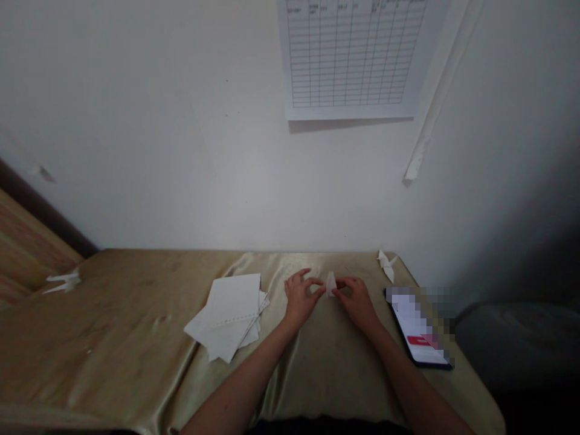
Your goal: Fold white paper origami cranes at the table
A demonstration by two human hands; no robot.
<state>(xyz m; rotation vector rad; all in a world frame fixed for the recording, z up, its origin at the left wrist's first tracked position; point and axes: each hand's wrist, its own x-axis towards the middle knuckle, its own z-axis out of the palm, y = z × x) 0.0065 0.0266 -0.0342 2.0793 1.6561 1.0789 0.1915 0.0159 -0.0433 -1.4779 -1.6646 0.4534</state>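
A small piece of folded white paper (330, 284) is held upright between my two hands, over the middle of the cloth-covered table. My left hand (301, 294) pinches its left side between thumb and forefinger, the other fingers raised and apart. On the opposite side, my right hand (354, 296) grips the paper with thumb and fingertips. The fine creases are too small to make out. Beyond my right hand, near the wall, lies a folded white paper figure (386, 266) with pointed ends, like a paper crane.
Loose white paper sheets (233, 311) lie in a fanned pile to the left. A phone (417, 332) with a lit screen rests at the right edge of the golden tablecloth (136, 338). White paper scraps (63, 281) lie far left. A printed table sheet (348, 60) hangs on the wall.
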